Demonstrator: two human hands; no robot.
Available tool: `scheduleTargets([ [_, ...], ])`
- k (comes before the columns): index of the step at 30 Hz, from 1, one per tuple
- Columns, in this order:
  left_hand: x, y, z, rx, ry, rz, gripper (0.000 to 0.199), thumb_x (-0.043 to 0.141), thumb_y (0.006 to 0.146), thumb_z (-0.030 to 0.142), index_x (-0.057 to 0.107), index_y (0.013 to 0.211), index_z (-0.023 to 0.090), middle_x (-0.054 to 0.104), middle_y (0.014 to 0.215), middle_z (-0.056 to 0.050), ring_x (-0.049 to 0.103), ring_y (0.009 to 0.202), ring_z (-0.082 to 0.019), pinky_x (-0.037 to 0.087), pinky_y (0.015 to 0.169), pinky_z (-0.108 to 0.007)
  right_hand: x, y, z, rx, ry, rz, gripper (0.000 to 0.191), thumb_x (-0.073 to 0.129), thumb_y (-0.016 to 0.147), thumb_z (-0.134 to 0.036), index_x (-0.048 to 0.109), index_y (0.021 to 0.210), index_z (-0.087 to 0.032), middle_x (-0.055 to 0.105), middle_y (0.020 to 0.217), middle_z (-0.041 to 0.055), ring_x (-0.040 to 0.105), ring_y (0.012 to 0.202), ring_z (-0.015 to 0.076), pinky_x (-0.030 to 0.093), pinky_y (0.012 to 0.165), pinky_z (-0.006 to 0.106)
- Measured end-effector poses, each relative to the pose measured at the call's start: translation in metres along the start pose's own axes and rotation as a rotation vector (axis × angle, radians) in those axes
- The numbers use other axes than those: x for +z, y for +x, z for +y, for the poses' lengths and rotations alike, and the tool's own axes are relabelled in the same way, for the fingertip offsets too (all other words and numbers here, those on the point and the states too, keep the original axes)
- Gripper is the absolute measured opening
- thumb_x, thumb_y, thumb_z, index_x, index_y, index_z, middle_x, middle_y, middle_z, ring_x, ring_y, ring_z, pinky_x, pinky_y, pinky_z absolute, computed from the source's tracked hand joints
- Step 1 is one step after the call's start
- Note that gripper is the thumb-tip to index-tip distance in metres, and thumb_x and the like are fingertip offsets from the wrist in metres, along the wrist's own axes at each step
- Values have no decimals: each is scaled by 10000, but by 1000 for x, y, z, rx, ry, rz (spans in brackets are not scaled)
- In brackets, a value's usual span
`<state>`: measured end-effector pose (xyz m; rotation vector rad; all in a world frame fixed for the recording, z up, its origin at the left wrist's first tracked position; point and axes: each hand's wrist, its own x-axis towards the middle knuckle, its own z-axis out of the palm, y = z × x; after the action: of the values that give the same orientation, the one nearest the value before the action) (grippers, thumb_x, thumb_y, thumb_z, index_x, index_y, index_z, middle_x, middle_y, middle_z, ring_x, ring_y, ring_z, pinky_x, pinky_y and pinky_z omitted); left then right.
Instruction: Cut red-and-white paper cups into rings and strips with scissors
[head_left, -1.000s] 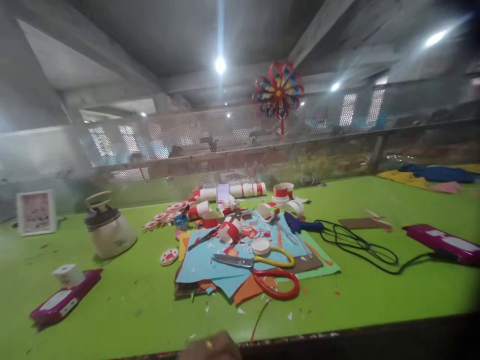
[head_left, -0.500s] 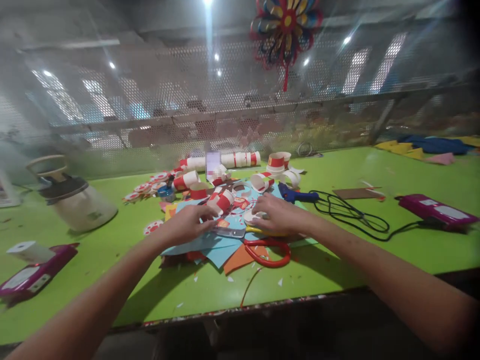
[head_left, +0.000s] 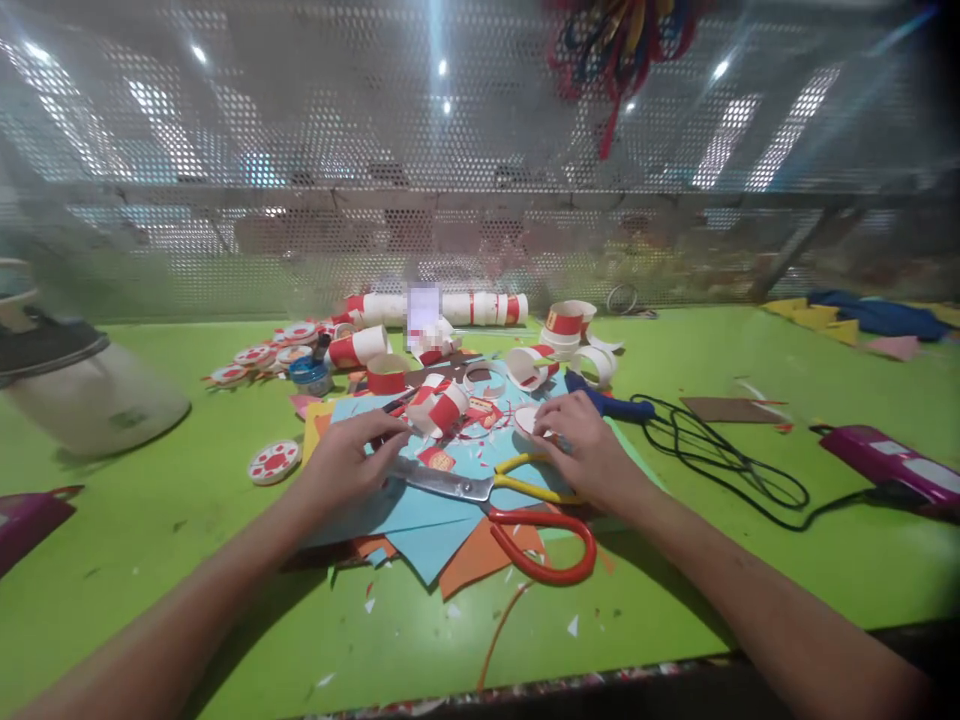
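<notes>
My left hand [head_left: 356,458] is at the left of the paper pile, thumb and fingers drawn together near the scissors' blade tip; whatever they pinch, if anything, is hidden. At the right, my right hand [head_left: 576,440] has its bent fingers on the edge of a small white paper disc [head_left: 526,421]. Between and below the hands lie large scissors [head_left: 450,484] with one yellow and one red handle. Just beyond the hands, a cut red-and-white paper cup [head_left: 436,406] rests on light-blue paper sheets [head_left: 420,515].
A blue glue gun [head_left: 615,405] with a black cable lies right, near a purple power strip [head_left: 892,462]. Behind are a long tube of stacked cups [head_left: 487,308] and paper rings [head_left: 596,366]. Left are a red-dotted disc [head_left: 274,462], a blue jar [head_left: 310,376] and a large white container [head_left: 97,405].
The view has tilted down and come closer. My right hand has shifted slightly right and away with the white disc. My left hand has drawn a little left, showing more of the blade.
</notes>
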<state>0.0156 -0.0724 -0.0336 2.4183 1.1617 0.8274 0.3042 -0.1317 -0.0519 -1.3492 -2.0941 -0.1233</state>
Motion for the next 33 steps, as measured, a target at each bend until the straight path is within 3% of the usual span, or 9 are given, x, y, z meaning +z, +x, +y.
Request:
scheduleTargets([
  [3, 2, -2, 2, -12, -8, 18, 230, 487, 873, 296, 679, 845, 172, 719, 861, -61, 640, 783, -202, 476, 712, -309, 3, -1, 6, 16, -30, 8, 111, 542, 892, -126, 643, 853, -151, 611, 935, 121, 483, 889, 264, 440, 813, 435],
  [9, 9, -4, -2, 9, 27, -123, 214, 465, 866, 248, 659, 799, 186, 704, 830, -52, 624, 779, -205, 467, 707, -310, 1, -4, -6, 41, -48, 34, 171, 453, 932, -138, 618, 979, -139, 596, 976, 136, 494, 941, 263, 421, 871, 459],
  [11, 9, -3, -5, 7, 27, -104, 227, 453, 875, 261, 653, 797, 187, 700, 834, -56, 620, 784, -211, 463, 709, -317, -6, -4, -20, -19, -22, -80, 160, 454, 935, -154, 611, 967, -161, 602, 946, 105, 514, 929, 236, 440, 857, 405],
  [15, 8, -1, -8, -51, -12, -46, 249, 454, 875, 315, 659, 793, 200, 712, 836, -66, 628, 782, -235, 457, 698, -340, -22, -2, -46, -142, -59, -436, 146, 571, 812, -133, 631, 935, -187, 589, 844, 73, 526, 849, 243, 445, 702, 352],
  [18, 6, 0, -7, -114, -47, 3, 249, 463, 860, 328, 680, 834, 210, 729, 865, -72, 643, 791, -252, 460, 693, -352, -26, 1, -54, -143, -119, -591, 294, 564, 766, -121, 610, 1044, -203, 564, 820, 70, 522, 740, 232, 382, 579, 325],
  [21, 5, 0, -6, -177, -76, 39, 255, 475, 846, 330, 685, 919, 207, 731, 877, -67, 646, 781, -248, 463, 693, -354, -23, 2, -54, -100, -135, -685, 465, 574, 750, -163, 536, 1205, -255, 547, 899, 77, 538, 783, 242, 365, 584, 322],
  [24, 3, 2, -8, -251, -149, 92, 275, 468, 836, 319, 656, 980, 177, 713, 822, -61, 641, 733, -222, 475, 685, -343, -17, -1, -52, 24, -97, -705, 564, 584, 713, -158, 489, 1248, -305, 541, 954, 70, 557, 829, 248, 343, 560, 301],
  [28, 1, 6, -11, -339, -415, 259, 245, 507, 797, 298, 610, 970, 157, 680, 765, -36, 632, 713, -187, 502, 679, -317, -12, -8, -48, 215, -58, -675, 482, 580, 748, -183, 507, 1197, -342, 561, 1051, 68, 590, 866, 265, 310, 510, 275],
  [33, -4, 9, -16, -421, -594, 430, 154, 593, 736, 283, 573, 846, 177, 650, 753, -7, 613, 689, -156, 497, 660, -277, -10, -11, -38, 238, 49, -517, 412, 619, 790, -184, 563, 1179, -309, 624, 1050, 68, 608, 922, 273, 465, 735, 385],
])
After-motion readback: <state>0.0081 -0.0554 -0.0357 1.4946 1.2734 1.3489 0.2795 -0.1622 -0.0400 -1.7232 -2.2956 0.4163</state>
